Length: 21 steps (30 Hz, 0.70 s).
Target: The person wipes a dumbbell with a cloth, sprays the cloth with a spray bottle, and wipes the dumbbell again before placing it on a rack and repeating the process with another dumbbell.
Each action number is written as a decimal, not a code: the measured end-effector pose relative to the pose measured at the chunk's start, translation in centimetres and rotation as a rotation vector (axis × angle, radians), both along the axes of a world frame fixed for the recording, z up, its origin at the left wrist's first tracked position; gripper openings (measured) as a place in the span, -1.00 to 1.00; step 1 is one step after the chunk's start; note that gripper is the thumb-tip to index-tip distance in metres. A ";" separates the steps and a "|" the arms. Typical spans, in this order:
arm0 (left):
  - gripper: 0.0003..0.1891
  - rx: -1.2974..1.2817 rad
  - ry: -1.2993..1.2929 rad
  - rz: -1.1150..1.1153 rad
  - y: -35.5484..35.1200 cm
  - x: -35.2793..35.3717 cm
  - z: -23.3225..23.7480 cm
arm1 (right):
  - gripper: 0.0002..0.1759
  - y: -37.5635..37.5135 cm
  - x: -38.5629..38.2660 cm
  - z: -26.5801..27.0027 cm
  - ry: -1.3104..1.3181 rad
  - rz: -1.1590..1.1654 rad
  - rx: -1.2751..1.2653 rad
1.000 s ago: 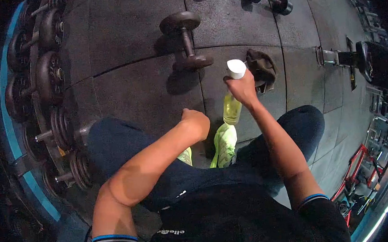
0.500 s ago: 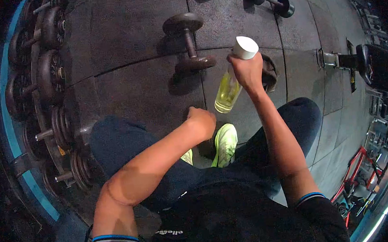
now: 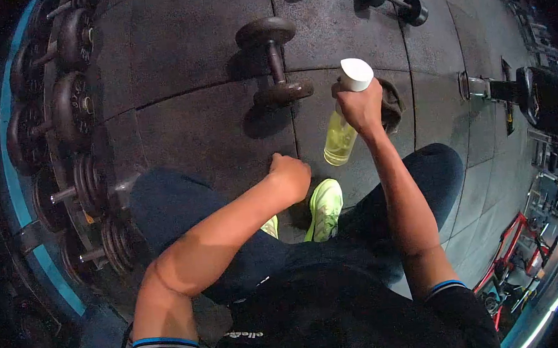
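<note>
A clear bottle (image 3: 341, 140) with a white cap (image 3: 356, 74) and yellow-green liquid hangs in my right hand (image 3: 362, 109), whose fingers wrap round its upper part. Behind that hand, a dark crumpled item (image 3: 391, 105) lies on the floor. My left hand (image 3: 290, 176) is closed above my left knee side, near my yellow-green shoe (image 3: 326, 208); whether it holds anything is hidden. In front of it, a large dark dumbbell (image 3: 275, 61) rests on the floor.
A rack of dumbbells (image 3: 73, 111) runs along the left side. Another dumbbell (image 3: 393, 0) lies farther ahead. At the right stand a padded bench (image 3: 542, 96) and a red frame (image 3: 507, 248). Dark tiles (image 3: 186, 45) cover the floor.
The bottle's base has swung to the right, and the bottle hangs more upright. My right hand has shifted slightly right and down. My left hand has stayed in place.
</note>
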State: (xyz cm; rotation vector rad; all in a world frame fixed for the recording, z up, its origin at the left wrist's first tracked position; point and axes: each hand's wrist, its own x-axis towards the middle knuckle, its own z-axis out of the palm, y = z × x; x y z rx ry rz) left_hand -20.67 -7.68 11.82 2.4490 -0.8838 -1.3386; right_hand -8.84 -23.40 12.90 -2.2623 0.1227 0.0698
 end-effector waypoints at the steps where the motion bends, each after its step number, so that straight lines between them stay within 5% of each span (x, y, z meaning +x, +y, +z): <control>1: -0.61 0.006 0.001 0.000 0.0 0.0 -0.1 | -0.69 -0.1 0.0 -0.2 -0.011 -0.002 0.016; 3: -0.61 -0.001 -0.015 0.001 -0.1 -0.1 -0.2 | -0.83 -0.3 0.2 -0.7 -0.034 -0.007 0.049; 6: -0.63 -0.011 -0.023 0.013 -0.3 0.0 -0.5 | -0.63 -0.4 0.3 -0.5 -0.005 -0.012 0.063; 12: -0.65 -0.011 -0.035 0.046 -0.4 -0.1 -0.5 | -0.64 -0.9 0.8 -0.9 -0.153 -0.025 0.087; 15: -0.64 -0.009 -0.008 0.040 -0.5 0.1 -0.3 | -0.63 -1.1 0.4 0.3 0.022 -0.022 0.067; 21: -0.60 0.024 0.025 0.028 -0.5 0.3 -0.1 | -0.70 -2.1 -0.6 -0.5 0.033 0.129 -0.181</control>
